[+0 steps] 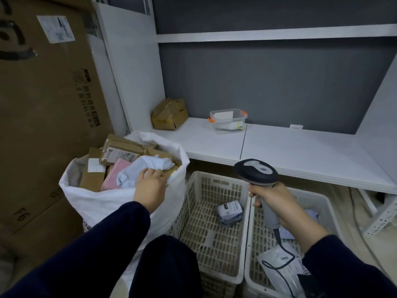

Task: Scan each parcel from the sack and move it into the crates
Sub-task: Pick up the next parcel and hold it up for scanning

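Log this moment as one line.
left hand grips white parcel in sack | right hand holds scanner | left crate holds grey parcel

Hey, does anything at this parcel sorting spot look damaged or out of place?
The small cardboard box at the back left of the white shelf looks crushed: its top is caved in and its flaps sit askew. It stands apart from the sack. Nothing else stands out.
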